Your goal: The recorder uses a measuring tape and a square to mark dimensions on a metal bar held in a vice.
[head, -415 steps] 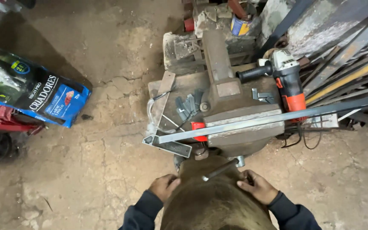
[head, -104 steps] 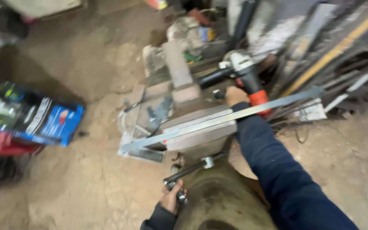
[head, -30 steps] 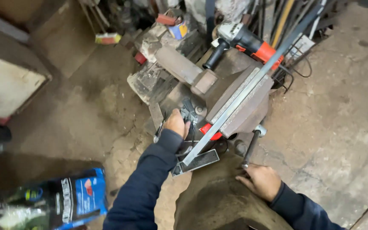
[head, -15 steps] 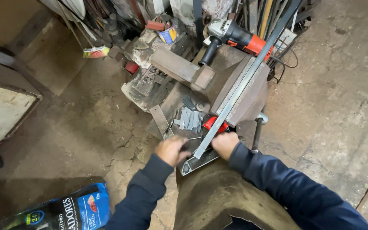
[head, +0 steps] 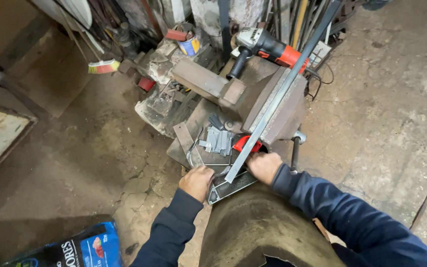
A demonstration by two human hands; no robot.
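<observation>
L hand (head: 197, 182) sits curled at the near edge of the rusty steel bench plate (head: 193, 133), knuckles up, fingers on a small angled metal bracket (head: 230, 185) w/ a dull grey face; can't tell how tight the hold is. R hand (head: 264, 166) is fisted right by the lower end of a long flat steel bar (head: 280, 94), just under a red clamp piece (head: 246, 144); grip looks closed, but whether it has the bar end or the red piece can't tell. Bar is thin, straight, grey, lying diagonally across the big heavy vise (head: 267, 101), worn brown-grey cast metal. Pile of short flat steel offcuts (head: 218, 140) on the plate near L hand. Angle grinder (head: 265, 47), red/black body, lies behind the vise. Floor is cracked, dusty concrete. Both sleeves dk navy.
</observation>
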